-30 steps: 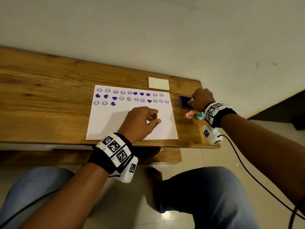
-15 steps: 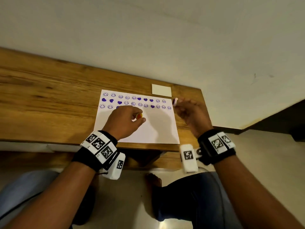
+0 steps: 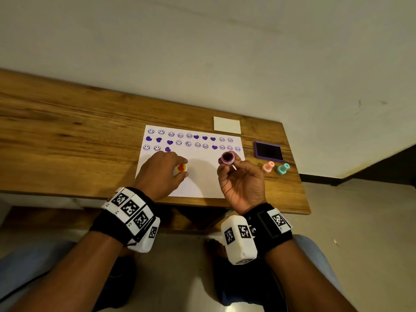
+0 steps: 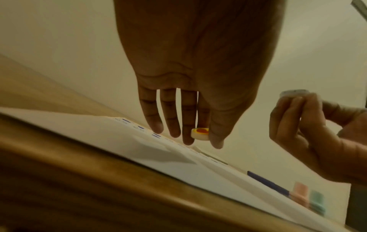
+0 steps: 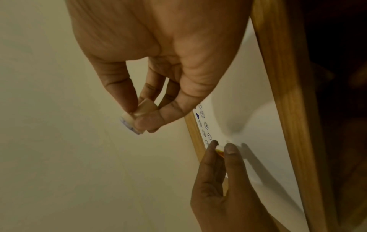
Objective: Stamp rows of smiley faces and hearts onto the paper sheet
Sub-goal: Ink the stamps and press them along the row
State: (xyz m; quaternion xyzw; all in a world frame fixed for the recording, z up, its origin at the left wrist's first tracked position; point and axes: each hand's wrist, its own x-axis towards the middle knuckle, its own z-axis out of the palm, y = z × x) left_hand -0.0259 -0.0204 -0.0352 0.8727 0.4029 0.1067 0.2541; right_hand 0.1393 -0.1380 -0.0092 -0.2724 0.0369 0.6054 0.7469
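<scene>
White paper sheet lies on the wooden desk, stamped rows along its 12 o'clock edge. Left hand pinches a yellow stamp upon it; at 3 o'clock, right hand pinches a pink stamp raised, inked face up.

The right hand now sits at frame centre over the paper sheet, turning its pink stamp face-up, away from the ink pad.
</scene>
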